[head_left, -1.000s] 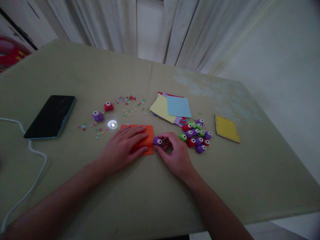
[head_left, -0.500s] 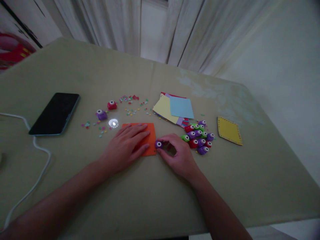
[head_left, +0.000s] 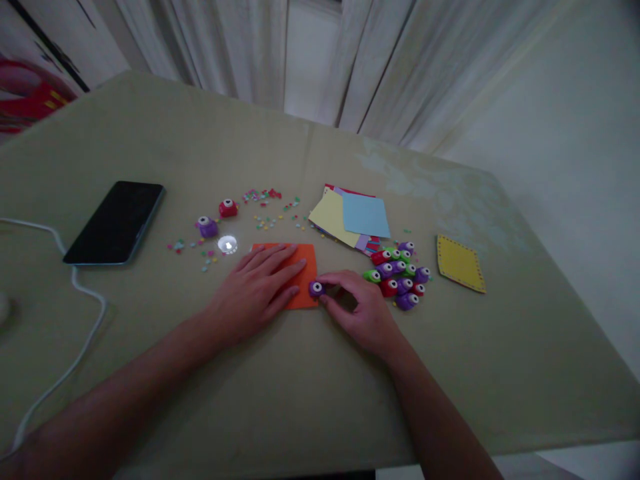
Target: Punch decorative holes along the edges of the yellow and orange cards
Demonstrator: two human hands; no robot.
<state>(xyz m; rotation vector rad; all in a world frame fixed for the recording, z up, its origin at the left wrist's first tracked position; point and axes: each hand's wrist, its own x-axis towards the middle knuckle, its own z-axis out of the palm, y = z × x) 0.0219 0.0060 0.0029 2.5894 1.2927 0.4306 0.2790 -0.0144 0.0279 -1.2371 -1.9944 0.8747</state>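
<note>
My left hand (head_left: 257,288) lies flat, fingers stretched out, on an orange paper square (head_left: 307,268) in the middle of the table. At the paper's right edge my right hand (head_left: 361,308) pinches a small purple punch (head_left: 316,289) with a white eye on top. Just right of that hand sits a cluster of several purple, red and green punches (head_left: 400,273).
A stack of coloured paper squares (head_left: 350,217) lies behind the cluster, and a yellow punched square (head_left: 459,263) lies to the right. A purple punch (head_left: 207,227), a red punch (head_left: 228,208) and scattered confetti (head_left: 265,207) lie at the left, beside a black phone (head_left: 116,223) with a white cable (head_left: 75,280).
The view has shifted slightly. My right hand has slid the purple punch a little along the orange paper's right edge; my left hand stays flat on the paper.
</note>
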